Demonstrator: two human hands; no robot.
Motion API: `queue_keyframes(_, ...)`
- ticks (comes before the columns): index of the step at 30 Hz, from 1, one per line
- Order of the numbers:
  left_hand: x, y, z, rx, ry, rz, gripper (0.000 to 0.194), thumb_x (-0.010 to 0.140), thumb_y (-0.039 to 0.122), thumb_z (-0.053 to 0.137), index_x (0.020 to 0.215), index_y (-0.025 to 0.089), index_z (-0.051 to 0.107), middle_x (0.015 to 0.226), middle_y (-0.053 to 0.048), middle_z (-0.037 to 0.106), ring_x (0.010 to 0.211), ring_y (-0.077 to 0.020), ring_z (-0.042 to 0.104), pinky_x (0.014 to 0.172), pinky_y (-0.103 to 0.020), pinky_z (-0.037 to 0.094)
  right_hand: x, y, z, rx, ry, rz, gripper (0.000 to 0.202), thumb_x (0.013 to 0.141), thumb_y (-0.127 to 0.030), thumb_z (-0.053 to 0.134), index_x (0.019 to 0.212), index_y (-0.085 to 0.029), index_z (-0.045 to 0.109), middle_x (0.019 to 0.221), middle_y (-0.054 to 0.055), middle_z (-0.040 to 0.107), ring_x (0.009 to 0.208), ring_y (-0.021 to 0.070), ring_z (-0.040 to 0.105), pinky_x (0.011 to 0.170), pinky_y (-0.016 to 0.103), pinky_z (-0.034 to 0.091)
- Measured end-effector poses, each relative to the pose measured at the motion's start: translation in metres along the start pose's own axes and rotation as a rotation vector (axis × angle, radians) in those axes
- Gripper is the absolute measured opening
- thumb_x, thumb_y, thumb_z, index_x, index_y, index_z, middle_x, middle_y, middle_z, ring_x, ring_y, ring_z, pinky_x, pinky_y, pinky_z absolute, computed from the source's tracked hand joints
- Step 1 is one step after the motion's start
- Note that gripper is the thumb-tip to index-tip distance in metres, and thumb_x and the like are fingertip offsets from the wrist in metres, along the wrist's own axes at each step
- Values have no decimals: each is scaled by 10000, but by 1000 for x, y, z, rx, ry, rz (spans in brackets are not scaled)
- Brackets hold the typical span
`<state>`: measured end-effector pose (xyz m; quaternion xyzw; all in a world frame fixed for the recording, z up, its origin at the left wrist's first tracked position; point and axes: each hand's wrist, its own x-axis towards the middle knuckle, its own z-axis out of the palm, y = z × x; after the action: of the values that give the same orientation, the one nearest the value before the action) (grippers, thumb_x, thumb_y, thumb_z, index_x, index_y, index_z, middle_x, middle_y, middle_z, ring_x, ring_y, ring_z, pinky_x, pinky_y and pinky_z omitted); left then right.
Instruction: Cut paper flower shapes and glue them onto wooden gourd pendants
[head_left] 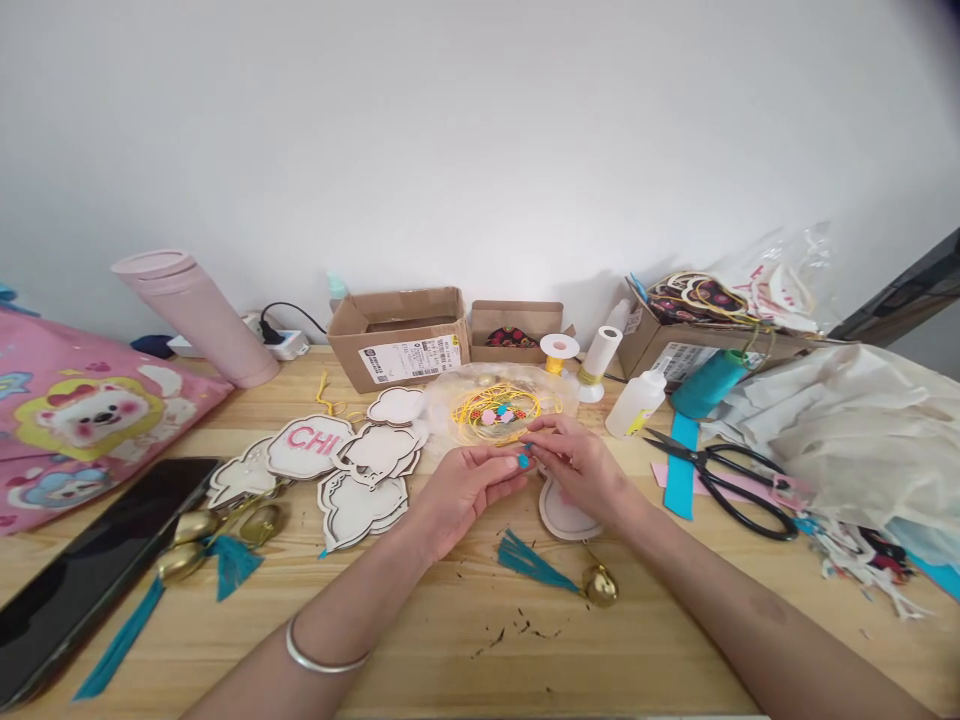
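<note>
My left hand point(471, 492) and my right hand point(576, 462) meet in the middle, above the table. A small blue piece point(523, 461) shows at the left thumb tip; its kind is too small to make out. The right fingertips pinch at its upper edge. Partly under my right hand lies a white cloud-shaped plaque point(568, 512). From its lower end hangs a gold bell point(601, 585) with a teal tassel point(534, 560). Just behind my hands sits a clear plastic dish point(442, 408) with yellow cord point(480, 405) and small coloured pieces in it.
Left are several white plaques point(367, 500), gold bells point(180, 562), a phone point(97, 570), a pink tumbler point(202, 320) and a pink bag point(90, 410). Cardboard boxes point(360, 350) line the wall. Right are a glue bottle point(636, 402), teal thread point(709, 384), black scissors point(731, 485) and fabric point(862, 440).
</note>
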<state>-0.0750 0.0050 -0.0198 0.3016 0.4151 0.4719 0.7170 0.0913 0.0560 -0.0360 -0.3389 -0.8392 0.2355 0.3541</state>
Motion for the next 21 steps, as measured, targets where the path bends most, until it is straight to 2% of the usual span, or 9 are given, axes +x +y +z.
queue_keyframes(5, 1, -2, 1, 309, 86, 76, 111, 669, 243, 710, 716, 143, 727, 950, -78, 715, 937, -190, 615, 858, -274, 451, 1, -7, -6, -50, -99, 49, 218, 848, -149, 472, 809, -182, 684, 818, 53, 667, 748, 150, 598, 663, 276, 479)
queue_keyframes(9, 2, 0, 5, 470, 127, 129, 67, 644, 220, 707, 669, 161, 725, 887, -70, 726, 864, -190, 629, 800, -263, 459, -2, -8, -9, 28, -161, 118, 250, 856, -192, 457, 727, -182, 671, 680, 19, 637, 621, 121, 552, 565, 233, 433)
queue_keyframes(12, 2, 1, 7, 493, 130, 151, 53, 617, 205, 722, 650, 165, 725, 838, -67, 729, 803, -185, 637, 760, -255, 469, -4, -7, -10, 156, -152, 270, 192, 818, -238, 507, 827, -188, 692, 708, 17, 663, 581, 112, 551, 514, 218, 422)
queue_keyframes(14, 1, 2, 7, 500, 122, 154, 58, 616, 210, 726, 652, 165, 726, 820, -65, 729, 786, -184, 638, 742, -250, 471, -4, -8, -11, 201, -131, 409, 178, 778, -284, 563, 823, -177, 697, 619, 5, 642, 474, 92, 501, 429, 202, 373)
queue_keyframes(16, 1, 1, 6, 497, 110, 145, 72, 633, 226, 721, 672, 166, 730, 831, -63, 731, 799, -182, 639, 746, -244, 471, -4, -8, -12, 221, -102, 474, 172, 749, -314, 602, 760, -169, 693, 508, -20, 582, 386, 69, 422, 365, 190, 306)
queue_keyframes(19, 1, 0, 4, 456, 98, 110, 135, 656, 272, 719, 731, 162, 739, 868, -71, 731, 833, -184, 640, 769, -243, 470, -5, -9, -12, 250, -8, 406, 154, 750, -305, 611, 717, -172, 681, 543, -18, 601, 376, 56, 403, 352, 189, 305)
queue_keyframes(21, 2, -1, 2, 395, 101, 64, 192, 653, 308, 728, 773, 159, 741, 867, -80, 732, 836, -192, 647, 747, -250, 483, -6, -8, -13, 198, 84, 275, 136, 767, -282, 602, 728, -177, 680, 664, 11, 653, 440, 69, 464, 394, 202, 365)
